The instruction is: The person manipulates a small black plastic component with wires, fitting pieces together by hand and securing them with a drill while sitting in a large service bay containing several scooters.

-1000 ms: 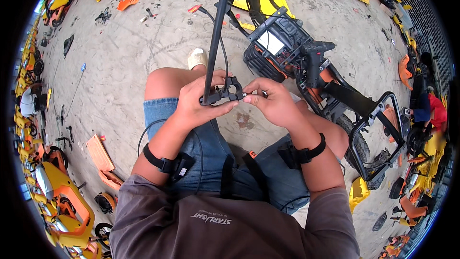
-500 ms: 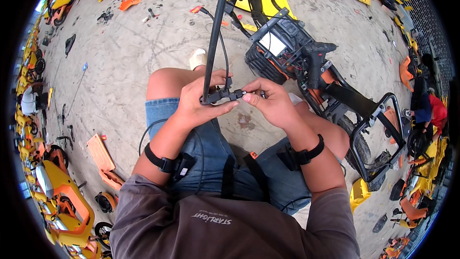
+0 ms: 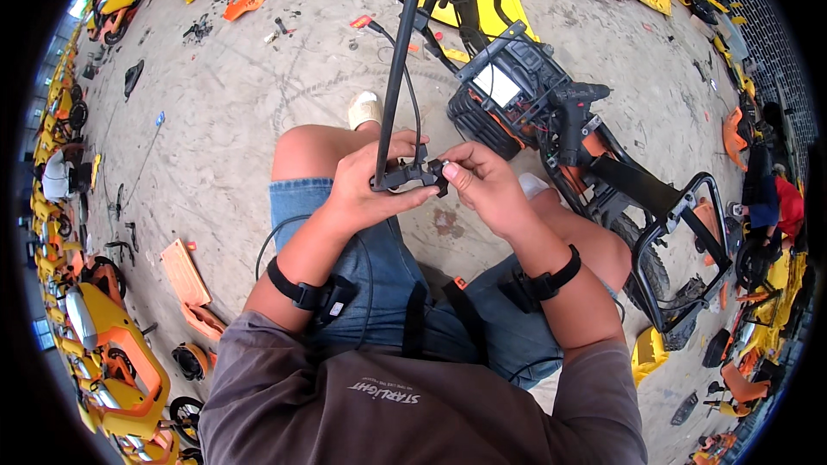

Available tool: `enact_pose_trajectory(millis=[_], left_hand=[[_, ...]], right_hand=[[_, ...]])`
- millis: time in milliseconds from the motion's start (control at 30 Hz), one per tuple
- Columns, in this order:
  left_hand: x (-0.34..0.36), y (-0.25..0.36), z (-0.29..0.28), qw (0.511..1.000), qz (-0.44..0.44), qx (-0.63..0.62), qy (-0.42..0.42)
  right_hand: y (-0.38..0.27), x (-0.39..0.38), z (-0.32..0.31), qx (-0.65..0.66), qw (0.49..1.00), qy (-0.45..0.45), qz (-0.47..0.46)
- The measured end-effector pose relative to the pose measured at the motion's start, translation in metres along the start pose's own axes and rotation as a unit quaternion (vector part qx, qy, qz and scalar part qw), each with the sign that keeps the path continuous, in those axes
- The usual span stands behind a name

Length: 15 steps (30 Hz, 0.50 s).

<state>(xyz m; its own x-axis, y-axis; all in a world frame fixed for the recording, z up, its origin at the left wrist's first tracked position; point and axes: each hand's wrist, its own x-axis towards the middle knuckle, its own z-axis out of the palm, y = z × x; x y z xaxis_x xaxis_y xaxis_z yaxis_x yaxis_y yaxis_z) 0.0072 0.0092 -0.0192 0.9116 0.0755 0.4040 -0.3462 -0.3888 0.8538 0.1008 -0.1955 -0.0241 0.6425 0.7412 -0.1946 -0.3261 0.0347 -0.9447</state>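
Note:
My left hand (image 3: pixel 355 188) is closed around a black bracket-like fitting (image 3: pixel 401 178) at the lower end of a long dark bar (image 3: pixel 394 77). My right hand (image 3: pixel 488 182) pinches a small black piece (image 3: pixel 441 179) at the fitting's right end, with thumb and forefinger together. Whether that piece is joined to the fitting or apart from it, I cannot tell. A thin black cable (image 3: pixel 412 86) runs down beside the bar to the fitting. My fingers partly hide both parts.
A stripped scooter frame (image 3: pixel 642 194) stands to the right, with a black cordless drill (image 3: pixel 575 112) on it. A yellow panel (image 3: pixel 504 4) lies beyond. Orange panels (image 3: pixel 185 274) and yellow scooters (image 3: pixel 121 353) are at left. Other people (image 3: pixel 786 207) are near both side edges.
The small black piece at the fitting's end has turned and now points more downward. My right hand still pinches there. The whole view has shifted slightly.

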Motion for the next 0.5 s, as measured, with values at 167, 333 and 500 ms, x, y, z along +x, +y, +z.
enact_pose_trajectory(millis=[167,333,500], left_hand=[[0.005,-0.001,0.004,0.999,0.034,0.016,0.021],[0.003,-0.001,0.007,0.999,0.04,0.029,0.014],[0.001,0.001,0.011,0.997,0.033,0.069,0.002]], right_hand=[[0.0,-0.001,0.0,0.1,0.993,0.028,0.047],[-0.003,-0.001,0.007,0.091,0.993,0.071,0.028],[-0.009,-0.001,0.015,0.097,0.99,0.1,0.014]])
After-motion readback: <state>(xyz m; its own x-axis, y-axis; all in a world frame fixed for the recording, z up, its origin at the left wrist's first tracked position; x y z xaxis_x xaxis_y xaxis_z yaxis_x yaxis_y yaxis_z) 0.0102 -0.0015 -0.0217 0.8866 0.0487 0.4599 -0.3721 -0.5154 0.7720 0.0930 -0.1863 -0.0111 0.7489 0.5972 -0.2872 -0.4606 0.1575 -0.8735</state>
